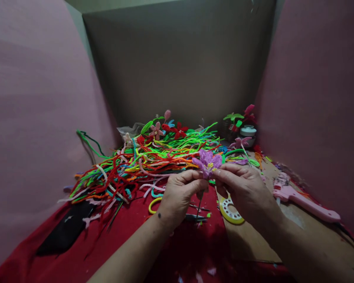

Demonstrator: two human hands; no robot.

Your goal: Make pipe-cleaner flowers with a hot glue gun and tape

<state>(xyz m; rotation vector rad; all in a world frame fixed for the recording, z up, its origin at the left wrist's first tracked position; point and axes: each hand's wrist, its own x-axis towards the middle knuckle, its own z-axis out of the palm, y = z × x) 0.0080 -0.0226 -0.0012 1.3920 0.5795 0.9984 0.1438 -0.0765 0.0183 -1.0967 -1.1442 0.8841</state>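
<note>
Both my hands meet at the middle of the view around a purple pipe-cleaner flower [207, 161] on a thin dark stem. My left hand [179, 194] is closed, pinching the flower's base from the left. My right hand [244, 188] is closed too, its fingertips gripping the flower's right side. Just behind the flower lies a large heap of coloured pipe cleaners [141, 165] in green, red, orange, white and blue, spread over a red cloth [153, 243].
A yellow tape roll [230, 211] and a pink glue gun [303, 200] lie on a brown board at right. Finished red, pink and green flowers [177, 129] and a white-lidded jar [247, 131] stand at the back. Pink walls close in both sides; a black strip [66, 230] lies at left.
</note>
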